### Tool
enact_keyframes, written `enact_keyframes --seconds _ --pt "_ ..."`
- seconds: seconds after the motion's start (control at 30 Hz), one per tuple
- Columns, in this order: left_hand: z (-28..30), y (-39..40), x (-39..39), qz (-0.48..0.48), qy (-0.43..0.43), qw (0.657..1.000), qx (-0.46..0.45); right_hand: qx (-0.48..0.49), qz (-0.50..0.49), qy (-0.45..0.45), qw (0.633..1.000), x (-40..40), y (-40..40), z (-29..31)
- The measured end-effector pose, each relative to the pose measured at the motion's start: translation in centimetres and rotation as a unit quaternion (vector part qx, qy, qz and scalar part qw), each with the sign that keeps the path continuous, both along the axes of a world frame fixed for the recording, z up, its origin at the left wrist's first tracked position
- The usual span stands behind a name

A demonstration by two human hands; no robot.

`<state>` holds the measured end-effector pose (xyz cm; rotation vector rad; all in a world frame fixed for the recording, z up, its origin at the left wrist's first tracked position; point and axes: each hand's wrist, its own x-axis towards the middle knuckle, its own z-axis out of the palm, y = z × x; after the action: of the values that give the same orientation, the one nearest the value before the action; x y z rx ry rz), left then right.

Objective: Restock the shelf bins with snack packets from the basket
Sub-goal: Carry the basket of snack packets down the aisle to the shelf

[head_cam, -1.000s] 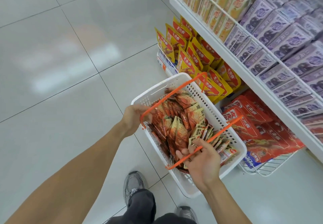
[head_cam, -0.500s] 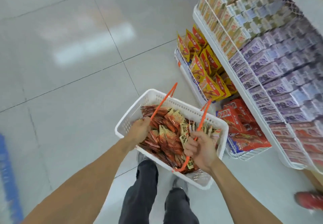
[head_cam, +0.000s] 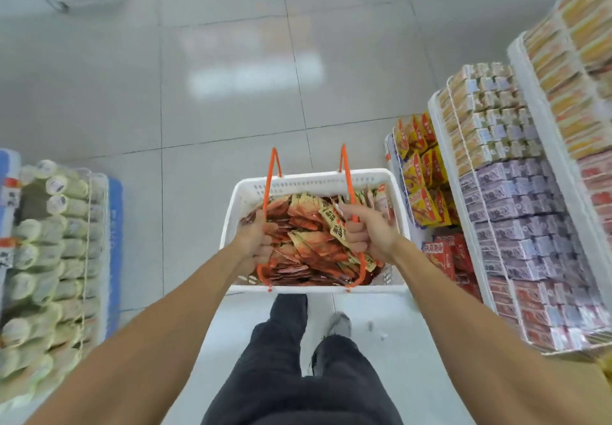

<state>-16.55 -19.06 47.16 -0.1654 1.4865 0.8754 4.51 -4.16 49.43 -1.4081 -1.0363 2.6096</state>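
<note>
Your left hand [head_cam: 253, 237] is curled tight round the left orange handle [head_cam: 266, 192], and your right hand [head_cam: 366, 230] is wrapped the same way round the right orange handle [head_cam: 347, 186]; neither has a packet in it. Splitting the load across both handles looks like the reason the white basket [head_cam: 318, 181] hangs level in front of your legs, clear of the tiled floor [head_cam: 231, 93].

The snack packets [head_cam: 304, 242], red-orange and tan, lie heaped inside, highest along the near edge between your fists and thinning toward the far left corner, where bare wall shows. Nothing has gone to a bin yet, I'd judge.

The shelf [head_cam: 516, 212] to your right carries purple and red boxes, with yellow bags [head_cam: 422, 173] low at its far end, just beside the basket's far right corner. Pale tubs [head_cam: 49, 242] fill a rack along your left.
</note>
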Motion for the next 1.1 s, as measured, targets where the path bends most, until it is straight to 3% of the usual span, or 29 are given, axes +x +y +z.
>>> enact_keyframes --seconds 0.17,0.47,0.87,1.1 --pt "3.0 4.6 -3.8 0.049 0.042 0.997 0.041 0.105 0.002 -0.082 0.991 -6.8 4.8 3.8" --pt "9.5 16.5 -14.0 0.066 0.077 0.986 0.134 0.147 -0.133 0.019 0.98 -15.2 16.2 8.4" --pt "13.5 44.6 -22.8 0.049 0.146 0.971 0.185 0.234 -0.223 0.016 0.946 -23.5 42.0 11.7" --pt "15.2 60.7 -23.3 0.068 0.164 0.961 0.212 0.281 -0.286 0.002 0.916 -25.1 56.9 14.0"
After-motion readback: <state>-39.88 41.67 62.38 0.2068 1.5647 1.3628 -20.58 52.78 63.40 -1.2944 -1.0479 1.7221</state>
